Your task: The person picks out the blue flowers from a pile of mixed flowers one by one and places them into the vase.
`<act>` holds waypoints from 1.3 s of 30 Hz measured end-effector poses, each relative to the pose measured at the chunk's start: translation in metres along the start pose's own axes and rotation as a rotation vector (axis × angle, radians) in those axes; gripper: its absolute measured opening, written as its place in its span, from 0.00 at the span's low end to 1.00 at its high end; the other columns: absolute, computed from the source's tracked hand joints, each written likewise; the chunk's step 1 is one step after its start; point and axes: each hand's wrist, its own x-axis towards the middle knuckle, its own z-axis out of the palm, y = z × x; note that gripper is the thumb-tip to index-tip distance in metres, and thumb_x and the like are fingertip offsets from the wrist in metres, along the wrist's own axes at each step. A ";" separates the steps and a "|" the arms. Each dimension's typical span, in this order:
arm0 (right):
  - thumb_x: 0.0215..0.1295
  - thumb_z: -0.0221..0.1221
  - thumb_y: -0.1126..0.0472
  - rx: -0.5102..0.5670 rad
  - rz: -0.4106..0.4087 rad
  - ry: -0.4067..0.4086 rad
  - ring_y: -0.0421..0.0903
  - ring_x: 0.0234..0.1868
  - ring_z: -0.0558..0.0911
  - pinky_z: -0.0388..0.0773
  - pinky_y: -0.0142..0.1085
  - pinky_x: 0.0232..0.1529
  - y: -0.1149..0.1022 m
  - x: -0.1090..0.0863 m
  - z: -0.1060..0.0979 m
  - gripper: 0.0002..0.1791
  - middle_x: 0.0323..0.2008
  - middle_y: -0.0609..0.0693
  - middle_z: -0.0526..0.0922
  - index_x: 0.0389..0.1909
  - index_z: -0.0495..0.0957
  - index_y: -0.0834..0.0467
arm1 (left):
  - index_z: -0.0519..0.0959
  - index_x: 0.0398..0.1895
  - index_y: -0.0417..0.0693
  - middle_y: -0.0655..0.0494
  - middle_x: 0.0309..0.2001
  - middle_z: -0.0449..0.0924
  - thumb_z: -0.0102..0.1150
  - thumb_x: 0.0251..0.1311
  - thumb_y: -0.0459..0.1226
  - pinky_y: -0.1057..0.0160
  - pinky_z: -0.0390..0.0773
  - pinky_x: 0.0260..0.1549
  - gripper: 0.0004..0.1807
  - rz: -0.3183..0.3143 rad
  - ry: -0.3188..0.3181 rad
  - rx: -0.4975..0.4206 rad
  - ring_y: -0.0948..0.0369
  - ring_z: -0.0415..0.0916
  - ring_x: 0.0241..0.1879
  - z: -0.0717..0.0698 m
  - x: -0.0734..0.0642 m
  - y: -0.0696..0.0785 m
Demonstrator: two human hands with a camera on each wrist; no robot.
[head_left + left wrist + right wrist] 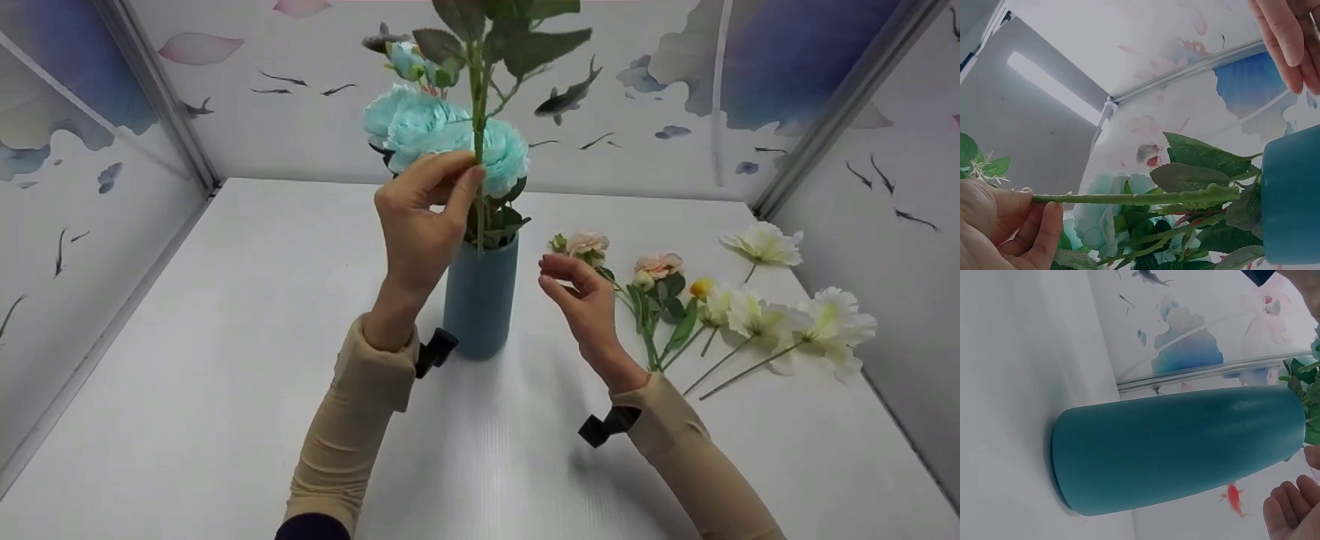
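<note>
My left hand [424,217] pinches a green flower stem [478,112] between thumb and fingers, in front of the upper part of a blue vase [480,311]. Leaves [517,45] spread from this stem at the top of the head view, and its bloom is out of frame. In the left wrist view the stem's cut end [1230,194] points at the vase mouth. Turquoise flowers [416,124] stand in the vase. My right hand [589,311], fingers loosely bent and holding nothing, hovers just right of the vase; the right wrist view shows its fingertips [1289,500] near the rim.
Peach flowers [660,266] and several white-yellow flowers [765,315] lie on the white table [262,360] to the right. Printed panels [285,127] with fish and petals wall in the back and sides.
</note>
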 end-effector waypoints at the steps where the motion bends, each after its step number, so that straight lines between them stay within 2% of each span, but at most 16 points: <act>1: 0.60 0.60 0.69 0.001 0.001 0.000 0.46 0.45 0.78 0.76 0.35 0.46 0.000 0.000 0.000 0.16 0.46 0.63 0.79 0.48 0.75 0.73 | 0.81 0.35 0.28 0.44 0.30 0.81 0.61 0.55 0.25 0.64 0.81 0.29 0.06 0.003 0.013 -0.006 0.57 0.78 0.26 0.000 0.002 -0.001; 5: 0.60 0.60 0.69 0.000 0.009 0.010 0.46 0.45 0.78 0.76 0.35 0.46 0.001 0.000 -0.002 0.15 0.45 0.62 0.80 0.47 0.76 0.72 | 0.81 0.35 0.28 0.44 0.28 0.80 0.60 0.55 0.25 0.65 0.80 0.28 0.06 0.041 0.056 -0.010 0.58 0.77 0.26 0.000 0.007 -0.008; 9: 0.60 0.60 0.69 -0.003 0.015 0.018 0.45 0.45 0.79 0.76 0.34 0.46 0.002 0.001 -0.002 0.16 0.45 0.61 0.80 0.47 0.76 0.72 | 0.81 0.34 0.28 0.44 0.27 0.79 0.60 0.54 0.24 0.68 0.79 0.27 0.05 0.071 0.085 0.006 0.58 0.76 0.25 -0.001 0.007 -0.016; 19: 0.59 0.61 0.68 -0.010 0.034 0.024 0.47 0.47 0.78 0.75 0.35 0.48 0.001 0.004 0.006 0.18 0.47 0.61 0.79 0.50 0.75 0.71 | 0.81 0.34 0.28 0.45 0.26 0.80 0.61 0.53 0.23 0.68 0.78 0.26 0.05 0.109 0.080 0.053 0.58 0.76 0.24 -0.001 -0.002 -0.026; 26: 0.59 0.61 0.69 0.008 0.029 0.014 0.53 0.50 0.76 0.75 0.36 0.50 0.001 0.010 0.011 0.20 0.50 0.62 0.77 0.53 0.74 0.69 | 0.82 0.34 0.29 0.44 0.28 0.81 0.62 0.53 0.25 0.66 0.80 0.30 0.06 0.081 0.061 0.098 0.57 0.79 0.28 -0.003 -0.009 -0.031; 32: 0.59 0.61 0.68 -0.003 0.025 -0.003 0.56 0.53 0.75 0.74 0.36 0.51 0.001 0.013 0.015 0.22 0.52 0.63 0.76 0.55 0.72 0.68 | 0.83 0.33 0.30 0.44 0.29 0.83 0.62 0.53 0.26 0.66 0.80 0.30 0.05 0.051 0.039 0.168 0.56 0.80 0.27 -0.003 -0.020 -0.033; 39: 0.60 0.60 0.68 -0.003 0.019 -0.017 0.56 0.53 0.75 0.74 0.37 0.52 0.001 0.015 0.019 0.22 0.52 0.64 0.76 0.55 0.72 0.69 | 0.84 0.32 0.32 0.45 0.30 0.84 0.62 0.53 0.25 0.66 0.79 0.27 0.04 0.011 0.011 0.198 0.57 0.80 0.25 -0.001 -0.036 -0.039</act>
